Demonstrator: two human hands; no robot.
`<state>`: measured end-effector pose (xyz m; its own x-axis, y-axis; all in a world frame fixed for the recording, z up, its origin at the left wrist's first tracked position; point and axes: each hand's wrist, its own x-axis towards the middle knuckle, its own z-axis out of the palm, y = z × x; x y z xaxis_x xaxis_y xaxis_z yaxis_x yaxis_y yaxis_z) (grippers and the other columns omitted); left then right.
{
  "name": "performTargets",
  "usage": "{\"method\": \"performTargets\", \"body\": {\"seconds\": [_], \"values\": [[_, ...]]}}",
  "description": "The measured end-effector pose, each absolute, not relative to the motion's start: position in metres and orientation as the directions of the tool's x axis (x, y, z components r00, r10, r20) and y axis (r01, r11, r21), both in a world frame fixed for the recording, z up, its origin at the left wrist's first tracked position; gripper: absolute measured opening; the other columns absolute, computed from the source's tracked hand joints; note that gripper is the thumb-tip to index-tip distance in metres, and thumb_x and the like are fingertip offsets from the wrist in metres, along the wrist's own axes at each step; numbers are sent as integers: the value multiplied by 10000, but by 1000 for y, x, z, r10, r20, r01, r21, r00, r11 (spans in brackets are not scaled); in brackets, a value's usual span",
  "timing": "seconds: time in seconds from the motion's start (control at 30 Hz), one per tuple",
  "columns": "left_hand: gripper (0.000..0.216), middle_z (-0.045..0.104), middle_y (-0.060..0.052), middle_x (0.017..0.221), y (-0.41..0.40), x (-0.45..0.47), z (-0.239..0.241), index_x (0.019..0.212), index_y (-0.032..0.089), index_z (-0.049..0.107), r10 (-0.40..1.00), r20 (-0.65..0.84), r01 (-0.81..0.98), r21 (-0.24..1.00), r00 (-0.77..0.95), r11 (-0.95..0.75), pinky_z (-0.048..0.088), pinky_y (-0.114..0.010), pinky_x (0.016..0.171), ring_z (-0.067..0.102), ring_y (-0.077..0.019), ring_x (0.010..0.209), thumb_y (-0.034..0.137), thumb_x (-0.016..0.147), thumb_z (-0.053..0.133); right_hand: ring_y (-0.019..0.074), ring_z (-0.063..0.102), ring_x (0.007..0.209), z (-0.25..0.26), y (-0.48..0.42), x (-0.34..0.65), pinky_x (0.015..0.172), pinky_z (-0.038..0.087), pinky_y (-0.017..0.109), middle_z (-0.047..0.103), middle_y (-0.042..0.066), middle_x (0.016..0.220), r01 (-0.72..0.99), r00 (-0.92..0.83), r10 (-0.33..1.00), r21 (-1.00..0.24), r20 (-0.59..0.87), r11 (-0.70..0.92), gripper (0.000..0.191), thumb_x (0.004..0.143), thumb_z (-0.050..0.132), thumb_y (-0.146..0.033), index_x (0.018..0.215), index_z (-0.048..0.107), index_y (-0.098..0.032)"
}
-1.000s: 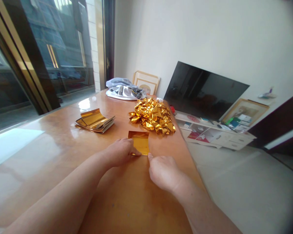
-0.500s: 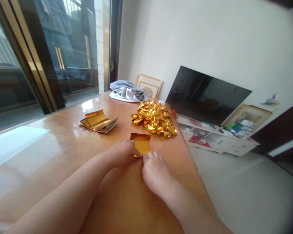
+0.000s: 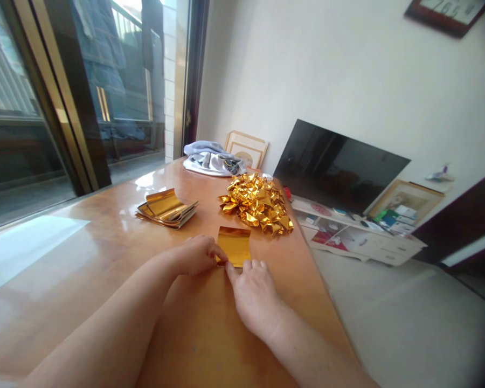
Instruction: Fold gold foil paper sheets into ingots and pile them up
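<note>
lying flat on the wooden tabletop (image 3: 105, 280), a single gold foil sheet (image 3: 235, 245) sits just ahead of the person, near the right-hand edge, with its near edge caught under both hands. the left hand (image 3: 194, 253) comes in from the left and its fingertips pinch the sheet's near left corner, which looks meant to pin the slippery foil so it cannot slide on the glossy wood. the right hand (image 3: 253, 291) lies palm down just below the sheet, fingers together and curled, their tips pressing on the near edge; whether they pinch it or only press it down cannot be told. with both hands meeting at that edge, the far part of the sheet rests free and reflects the light.

just beyond the sheet, a heap of crumpled or folded gold foil pieces (image 3: 258, 202) is gathered close to the right edge, within easy reach. to the left and apart from it, a stack of flat gold foil sheets (image 3: 167, 207) lies with its top sheet curling upward. farther back, bundled grey-white cloth (image 3: 210, 159) sits at the far end, with a picture frame (image 3: 246, 148) leaning on the wall behind it. off the tabletop to the right, a dark television (image 3: 339, 164) leans above a low white cabinet (image 3: 359, 237).
</note>
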<state>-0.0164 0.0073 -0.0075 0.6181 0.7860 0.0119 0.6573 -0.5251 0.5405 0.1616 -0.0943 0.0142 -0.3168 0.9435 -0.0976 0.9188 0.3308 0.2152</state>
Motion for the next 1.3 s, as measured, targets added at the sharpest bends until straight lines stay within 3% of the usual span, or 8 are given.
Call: {"method": "performTargets", "body": {"seconds": [0.17,0.33,0.57,0.83,1.07,1.3], "values": [[474,785,-2,1024,16,-21,-18,1095,334,801,750,-54,638,568,659,-520,484,-236,770,682,-203,896,128,728,582,325,628,955,15,-90,160,794,434,416,667,172,1028,897,-365,926,233,-94,377,617,885,520,-165,1475,469,-339],[442,786,10,1085,19,-20,-23,1078,341,805,771,-70,644,599,634,-475,495,-242,843,699,-211,959,159,737,590,303,634,955,18,-85,162,749,458,353,669,159,1056,881,-387,910,232,-148,412,688,865,548,-161,1510,413,-360],[321,793,9,1047,17,-11,-21,992,341,813,852,-98,720,588,514,-367,500,-273,797,707,-234,927,278,725,647,310,617,1027,20,-84,166,803,472,360,653,164,1128,863,-401,898,253,-179,436,711,869,541,-157,1530,383,-362],[288,788,5,1037,12,-9,-9,969,374,807,868,-113,769,528,484,-360,470,-356,885,696,-254,929,335,728,654,321,575,1127,13,-79,175,892,442,393,618,159,1233,883,-384,902,205,-200,421,762,867,555,-154,1553,332,-397],[266,797,2,966,10,-7,-7,946,397,808,866,-120,774,518,486,-363,430,-433,953,690,-273,939,352,749,636,302,537,1117,13,-86,191,908,391,385,599,136,1259,918,-348,930,158,-121,364,595,920,474,-166,1478,489,-370],[278,798,18,974,10,-6,-3,925,390,810,862,-142,778,518,487,-355,421,-425,986,690,-265,960,291,725,645,290,531,1031,4,-94,216,852,358,368,606,123,1130,941,-270,960,192,-77,280,635,917,422,-130,1501,466,-377]]}}
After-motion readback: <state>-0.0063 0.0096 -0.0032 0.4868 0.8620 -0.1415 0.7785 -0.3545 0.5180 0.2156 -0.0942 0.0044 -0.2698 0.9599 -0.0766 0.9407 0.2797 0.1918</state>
